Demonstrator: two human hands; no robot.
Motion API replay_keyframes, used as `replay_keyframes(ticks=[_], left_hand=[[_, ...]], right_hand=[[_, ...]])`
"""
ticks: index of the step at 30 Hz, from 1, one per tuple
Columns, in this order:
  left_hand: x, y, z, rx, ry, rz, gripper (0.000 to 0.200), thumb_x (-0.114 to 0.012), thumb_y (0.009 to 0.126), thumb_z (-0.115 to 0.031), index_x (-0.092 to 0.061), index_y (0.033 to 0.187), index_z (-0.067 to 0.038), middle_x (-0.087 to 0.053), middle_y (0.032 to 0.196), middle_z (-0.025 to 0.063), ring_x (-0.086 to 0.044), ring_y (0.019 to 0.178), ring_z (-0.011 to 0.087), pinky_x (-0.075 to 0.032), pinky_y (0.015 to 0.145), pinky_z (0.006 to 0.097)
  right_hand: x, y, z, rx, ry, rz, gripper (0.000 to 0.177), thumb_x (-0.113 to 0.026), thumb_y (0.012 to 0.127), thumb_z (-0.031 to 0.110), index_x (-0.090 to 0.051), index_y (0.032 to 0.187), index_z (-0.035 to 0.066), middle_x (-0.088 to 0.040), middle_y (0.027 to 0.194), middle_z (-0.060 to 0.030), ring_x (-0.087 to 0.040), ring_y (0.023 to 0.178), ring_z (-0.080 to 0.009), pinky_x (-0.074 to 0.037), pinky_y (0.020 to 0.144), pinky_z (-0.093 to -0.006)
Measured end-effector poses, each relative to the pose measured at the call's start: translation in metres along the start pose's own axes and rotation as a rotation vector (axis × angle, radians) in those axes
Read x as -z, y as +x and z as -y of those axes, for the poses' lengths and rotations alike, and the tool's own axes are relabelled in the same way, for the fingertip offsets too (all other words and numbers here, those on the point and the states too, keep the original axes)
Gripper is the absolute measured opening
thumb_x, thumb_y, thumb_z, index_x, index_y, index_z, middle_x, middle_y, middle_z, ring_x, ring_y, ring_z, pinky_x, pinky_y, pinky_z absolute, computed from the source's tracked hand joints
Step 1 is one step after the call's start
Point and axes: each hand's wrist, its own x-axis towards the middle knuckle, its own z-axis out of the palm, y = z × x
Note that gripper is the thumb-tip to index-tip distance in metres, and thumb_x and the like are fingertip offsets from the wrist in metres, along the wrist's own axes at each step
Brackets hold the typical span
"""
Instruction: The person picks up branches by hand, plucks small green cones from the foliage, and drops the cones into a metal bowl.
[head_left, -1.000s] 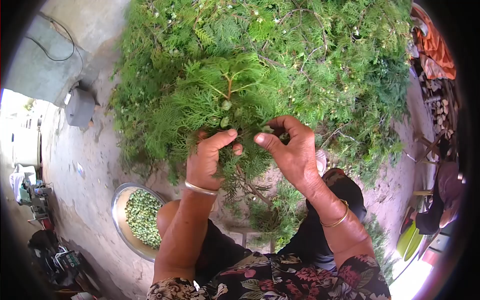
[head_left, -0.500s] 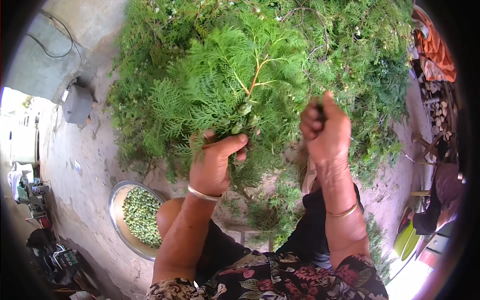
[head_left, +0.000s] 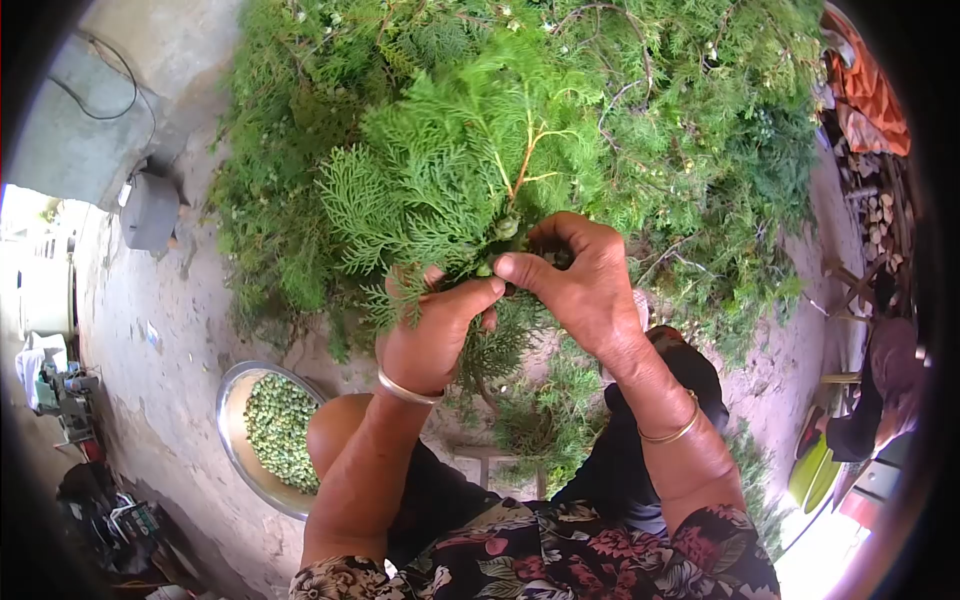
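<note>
My left hand [head_left: 428, 325] is closed round the lower stem of a leafy arborvitae branch [head_left: 425, 190], whose flat green sprays fan out above it. Green seed cones [head_left: 507, 228] cluster at the base of its orange-brown stem. Against them, my right hand [head_left: 590, 285] pinches with thumb and index finger; the cone between them is mostly hidden. Both hands meet at the stem, thumbs almost touching. To the left, on the floor, stands a metal basin [head_left: 232, 425] holding many picked green cones [head_left: 280, 430].
A large heap of cut arborvitae branches [head_left: 740, 200] spreads ahead of me. Loose sprigs [head_left: 555, 425] lie between my knees. At left stand a grey container [head_left: 150, 210] and some machinery [head_left: 70, 395]. Stacked firewood [head_left: 880, 215] and an orange cloth [head_left: 868, 90] are at right.
My right hand has moved left from beside the branch to the cones at its stem and now pinches there. The left hand keeps its hold, almost in place.
</note>
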Motion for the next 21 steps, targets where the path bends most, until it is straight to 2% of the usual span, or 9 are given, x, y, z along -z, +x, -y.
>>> replay_keyframes(ticks=[1, 2, 6, 8, 12, 17, 18, 19, 21], left_hand=[[0.0, 0.0, 0.001, -0.076, 0.119, 0.053, 0.013, -0.061, 0.084, -0.009, -0.065, 0.085, 0.003, -0.061, 0.078, 0.0065, -0.054, 0.064, 0.0119, -0.043, 0.059, 0.0261], [-0.006, 0.0, -0.005, 0.103, -0.104, -0.035, 0.014, -0.063, 0.082, -0.01, -0.064, 0.084, 0.004, -0.061, 0.077, 0.0069, -0.054, 0.062, 0.0127, -0.043, 0.058, 0.0271], [-0.008, 0.0, -0.012, 0.189, -0.202, -0.06, 0.014, -0.064, 0.08, -0.009, -0.064, 0.082, 0.005, -0.061, 0.076, 0.0074, -0.054, 0.06, 0.0145, -0.043, 0.057, 0.0275], [-0.009, 0.001, -0.016, 0.219, -0.337, -0.069, 0.013, -0.065, 0.077, -0.006, -0.063, 0.083, 0.005, -0.06, 0.074, 0.0078, -0.053, 0.058, 0.0161, -0.042, 0.056, 0.0279], [-0.006, 0.005, -0.017, 0.242, -0.489, -0.02, 0.011, -0.063, 0.077, -0.003, -0.062, 0.085, 0.004, -0.06, 0.076, 0.0081, -0.052, 0.059, 0.0168, -0.041, 0.054, 0.0286], [-0.002, 0.007, -0.017, 0.29, -0.52, 0.037, 0.017, -0.059, 0.079, -0.001, -0.061, 0.096, 0.002, -0.061, 0.082, 0.0072, -0.051, 0.063, 0.0155, -0.038, 0.051, 0.0273], [-0.005, 0.006, -0.025, 0.317, -0.52, 0.004, 0.02, -0.057, 0.079, -0.001, -0.06, 0.099, 0.001, -0.06, 0.082, 0.0067, -0.051, 0.063, 0.0147, -0.037, 0.05, 0.0264], [-0.004, 0.006, -0.024, 0.314, -0.519, 0.009, 0.02, -0.057, 0.079, -0.001, -0.06, 0.099, 0.001, -0.06, 0.082, 0.0067, -0.051, 0.063, 0.0147, -0.037, 0.05, 0.0264], [0.001, 0.006, -0.02, 0.306, -0.556, 0.023, 0.019, -0.057, 0.079, -0.001, -0.06, 0.098, 0.002, -0.061, 0.082, 0.0073, -0.051, 0.063, 0.0145, -0.037, 0.05, 0.0265]], right_hand=[[0.0, -0.001, -0.001, -0.005, -0.058, -0.002, 0.02, -0.073, 0.074, 0.012, -0.062, 0.077, -0.005, -0.062, 0.066, -0.0071, -0.052, 0.057, -0.0116, -0.044, 0.054, -0.0286], [0.0, -0.001, -0.002, -0.007, -0.057, -0.005, 0.02, -0.073, 0.074, 0.012, -0.062, 0.077, -0.005, -0.062, 0.066, -0.0071, -0.052, 0.057, -0.0116, -0.044, 0.054, -0.0286], [0.003, 0.001, -0.005, -0.105, 0.15, 0.054, 0.014, -0.069, 0.076, 0.007, -0.062, 0.076, -0.004, -0.059, 0.064, -0.0046, -0.05, 0.056, -0.0093, -0.041, 0.052, -0.0264], [0.004, 0.002, -0.005, -0.242, 0.408, 0.091, 0.013, -0.067, 0.078, 0.009, -0.062, 0.077, -0.003, -0.059, 0.066, -0.0018, -0.049, 0.058, -0.0079, -0.04, 0.053, -0.0249], [0.004, 0.003, -0.008, -0.3, 0.524, 0.126, 0.015, -0.066, 0.08, 0.013, -0.063, 0.082, -0.002, -0.06, 0.07, -0.0011, -0.049, 0.06, -0.0072, -0.04, 0.055, -0.024], [0.014, 0.001, 0.006, -0.496, 0.775, 0.228, 0.023, -0.063, 0.083, 0.019, -0.061, 0.091, -0.003, -0.059, 0.071, -0.004, -0.054, 0.062, -0.0106, -0.043, 0.055, -0.0253], [0.014, 0.003, -0.002, -0.472, 0.913, 0.285, 0.023, -0.061, 0.083, 0.018, -0.06, 0.091, -0.003, -0.059, 0.069, -0.0059, -0.056, 0.062, -0.0129, -0.043, 0.054, -0.0261], [0.014, 0.003, -0.001, -0.467, 0.913, 0.283, 0.023, -0.061, 0.083, 0.018, -0.06, 0.091, -0.003, -0.059, 0.069, -0.0059, -0.056, 0.062, -0.0129, -0.043, 0.054, -0.0261], [0.012, 0.001, 0.008, -0.446, 0.895, 0.22, 0.025, -0.058, 0.079, 0.018, -0.058, 0.089, -0.005, -0.057, 0.07, -0.0085, -0.049, 0.056, -0.0111, -0.039, 0.045, -0.0228]])
